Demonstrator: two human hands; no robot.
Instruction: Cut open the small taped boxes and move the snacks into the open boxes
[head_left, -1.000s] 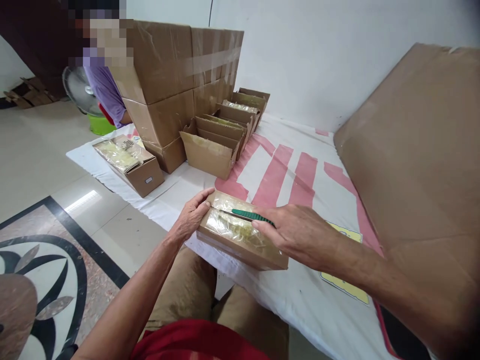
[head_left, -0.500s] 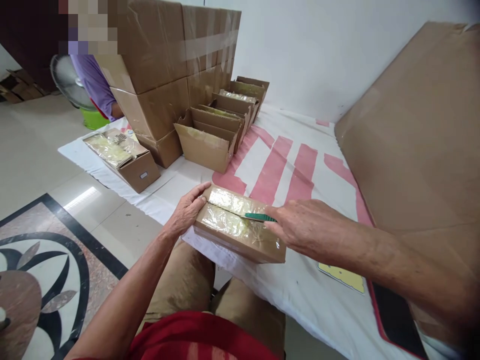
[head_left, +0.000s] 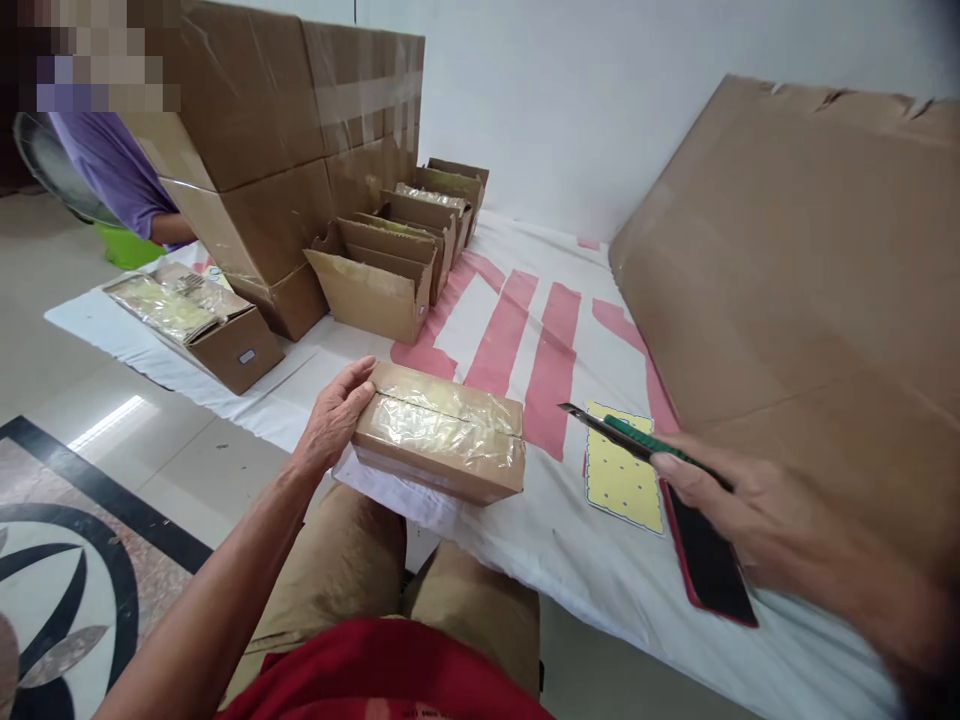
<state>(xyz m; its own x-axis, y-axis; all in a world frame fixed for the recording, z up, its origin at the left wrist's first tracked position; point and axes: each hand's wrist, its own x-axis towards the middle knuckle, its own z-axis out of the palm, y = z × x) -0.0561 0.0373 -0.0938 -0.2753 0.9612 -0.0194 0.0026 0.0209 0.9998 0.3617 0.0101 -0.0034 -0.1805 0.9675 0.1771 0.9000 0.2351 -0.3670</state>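
Observation:
A small cardboard box (head_left: 442,470) lies at the table's near edge in front of me, with shiny clear tape across its top and a slit line running through the tape. My left hand (head_left: 334,415) grips its left end, thumb on the top and fingers over the far corner. Off to the right, clear of the box, my right hand (head_left: 712,490) is closed around a green utility knife (head_left: 637,437). The knife's blade is out and points left, above a yellow dotted card (head_left: 622,490). Beneath that hand lies a dark phone with a red edge (head_left: 712,570).
Several open cardboard boxes (head_left: 371,295) stand in a row beside a tall stack of large cartons (head_left: 255,130). A taped box (head_left: 232,350) sits at the left. A large cardboard sheet (head_left: 795,280) leans at the right. Behind the stack, a person in a purple sleeve (head_left: 112,165) is partly visible.
My right hand has lifted the utility knife off the box top and moved it right, uncovering the yellow card. My left hand stays on the box. The view has turned slightly right.

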